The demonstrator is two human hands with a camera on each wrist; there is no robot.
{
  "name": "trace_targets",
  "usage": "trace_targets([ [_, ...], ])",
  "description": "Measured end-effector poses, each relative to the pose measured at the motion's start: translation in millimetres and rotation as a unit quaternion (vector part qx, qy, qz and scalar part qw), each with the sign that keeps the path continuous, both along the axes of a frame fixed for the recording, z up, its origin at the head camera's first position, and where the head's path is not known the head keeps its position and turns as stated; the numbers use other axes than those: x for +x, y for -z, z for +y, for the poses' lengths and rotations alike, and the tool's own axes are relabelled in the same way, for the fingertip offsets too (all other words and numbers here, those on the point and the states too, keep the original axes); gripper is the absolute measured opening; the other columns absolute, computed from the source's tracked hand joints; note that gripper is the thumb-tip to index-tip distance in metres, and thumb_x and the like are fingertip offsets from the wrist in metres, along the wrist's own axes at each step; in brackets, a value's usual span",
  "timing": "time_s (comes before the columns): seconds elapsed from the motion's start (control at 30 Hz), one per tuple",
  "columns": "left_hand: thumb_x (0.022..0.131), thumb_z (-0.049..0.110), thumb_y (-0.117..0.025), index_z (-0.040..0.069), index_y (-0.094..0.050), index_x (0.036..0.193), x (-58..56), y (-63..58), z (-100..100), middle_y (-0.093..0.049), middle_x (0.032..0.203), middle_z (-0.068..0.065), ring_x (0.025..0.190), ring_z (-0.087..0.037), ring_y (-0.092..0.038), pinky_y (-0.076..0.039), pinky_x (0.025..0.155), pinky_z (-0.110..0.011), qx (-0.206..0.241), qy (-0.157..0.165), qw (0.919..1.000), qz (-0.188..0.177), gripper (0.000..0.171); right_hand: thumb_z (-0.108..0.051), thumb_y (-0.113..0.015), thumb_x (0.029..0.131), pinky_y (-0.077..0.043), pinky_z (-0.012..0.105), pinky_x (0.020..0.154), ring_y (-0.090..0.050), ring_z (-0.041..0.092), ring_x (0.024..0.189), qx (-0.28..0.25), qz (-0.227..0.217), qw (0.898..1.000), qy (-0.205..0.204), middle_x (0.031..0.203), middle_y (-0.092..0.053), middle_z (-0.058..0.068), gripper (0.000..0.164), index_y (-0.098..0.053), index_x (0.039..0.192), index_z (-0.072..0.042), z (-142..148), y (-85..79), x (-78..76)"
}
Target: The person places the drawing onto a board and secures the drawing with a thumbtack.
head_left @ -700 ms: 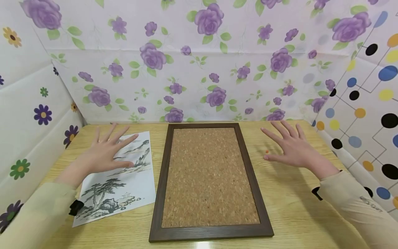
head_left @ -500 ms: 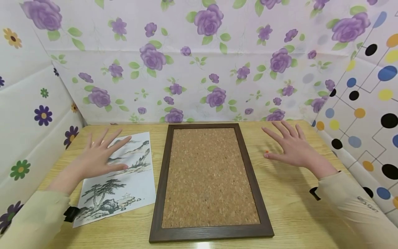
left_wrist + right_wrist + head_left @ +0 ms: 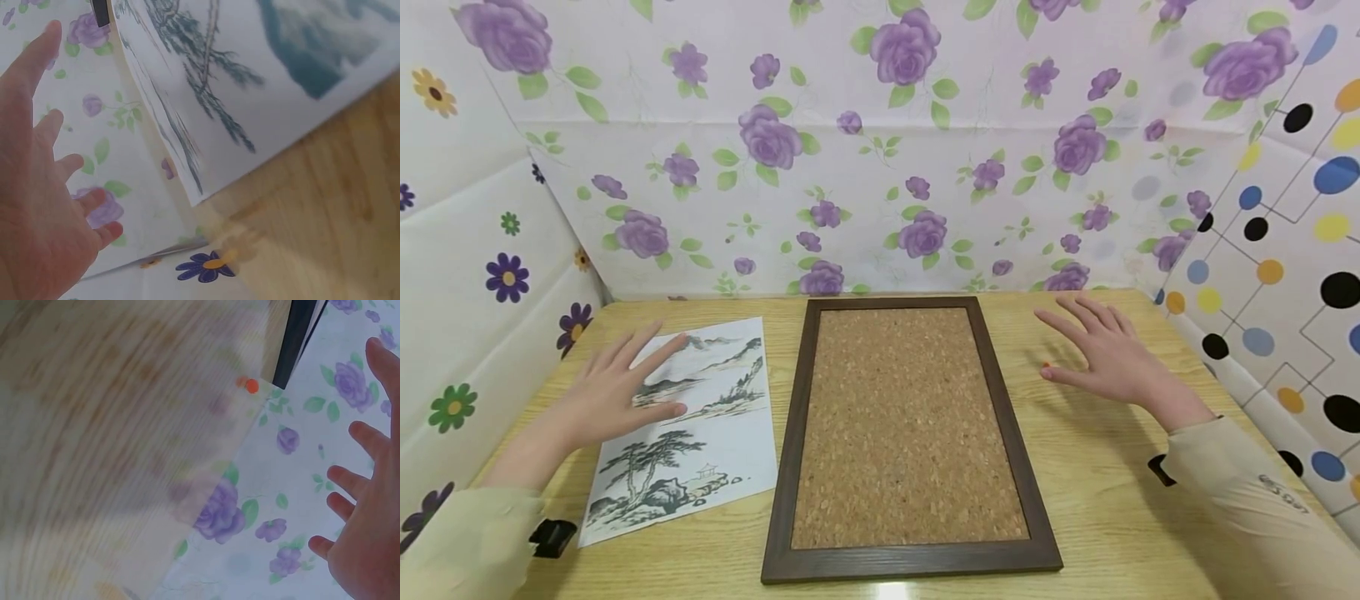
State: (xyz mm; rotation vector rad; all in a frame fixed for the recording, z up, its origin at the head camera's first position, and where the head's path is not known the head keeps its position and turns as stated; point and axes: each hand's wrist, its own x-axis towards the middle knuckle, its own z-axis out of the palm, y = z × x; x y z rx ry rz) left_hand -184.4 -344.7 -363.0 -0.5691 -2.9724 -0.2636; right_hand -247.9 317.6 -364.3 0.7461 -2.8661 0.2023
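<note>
The wood-grain table [image 3: 1105, 517] bears a dark-framed corkboard [image 3: 910, 425]. Left of the corkboard lies an ink-landscape print [image 3: 730, 446]; above the print's left side hovers the left hand [image 3: 606, 396], fingers loosely spread, holding nothing. Right of the corkboard hovers the right hand [image 3: 1105, 358], likewise spread and unladen. Also right of the corkboard sits a small orange round object [image 3: 252, 386].

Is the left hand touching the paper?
Apart: the left wrist view shows the left hand clear of the paper, with flowered backdrop visible between them.
</note>
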Motion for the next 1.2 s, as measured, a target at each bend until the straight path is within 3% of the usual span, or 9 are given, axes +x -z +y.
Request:
trace_targets([
  [0.2,0.085,0.053,-0.071,0.032,-0.006,0.161,5.2,3.6,-7,-0.003,0.166,-0.020,0.136,-0.063,-0.023,-0.018,0.101,-0.084,0.006,-0.014,0.9997,-0.017,0.102,-0.052,-0.069,0.088,-0.016,0.071,0.113,-0.020,0.044,0.147,-0.011,0.008,1.000,-0.004,0.164,-0.022,0.014,0.081,-0.030,0.156,-0.030,4,4.0,-1.2],
  [0.87,0.082,0.050,-0.075,0.020,-0.004,0.161,14.7,12.5,-27,-0.014,0.158,-0.036,0.136,-0.063,-0.022,-0.021,0.100,-0.083,0.045,-0.044,0.9965,-0.055,0.111,-0.050,-0.070,0.088,-0.018,0.070,0.112,-0.022,0.045,0.146,-0.023,0.007,1.000,-0.008,0.162,-0.025,0.015,0.079,-0.035,0.154,-0.027,6,15.5,-5.8],
  [1.03,0.081,0.049,-0.077,0.013,-0.002,0.161,15.0,16.6,-32,-0.020,0.152,-0.040,0.130,-0.063,-0.029,-0.030,0.097,-0.080,0.053,-0.049,0.9949,-0.071,0.115,-0.049,-0.070,0.088,-0.018,0.071,0.112,-0.021,0.045,0.146,-0.027,0.005,1.000,-0.008,0.162,-0.026,0.016,0.078,-0.037,0.154,-0.025,5,16.2,-6.4],
  [1.2,0.079,0.049,-0.079,0.004,-0.001,0.159,16.8,20.0,-35,-0.021,0.150,-0.042,0.127,-0.063,-0.032,-0.032,0.097,-0.080,0.062,-0.057,0.9924,-0.090,0.120,-0.049,-0.071,0.088,-0.018,0.071,0.111,-0.021,0.045,0.146,-0.028,0.001,1.000,-0.006,0.162,-0.026,0.016,0.078,-0.038,0.153,-0.024,5,16.4,-6.2],
])
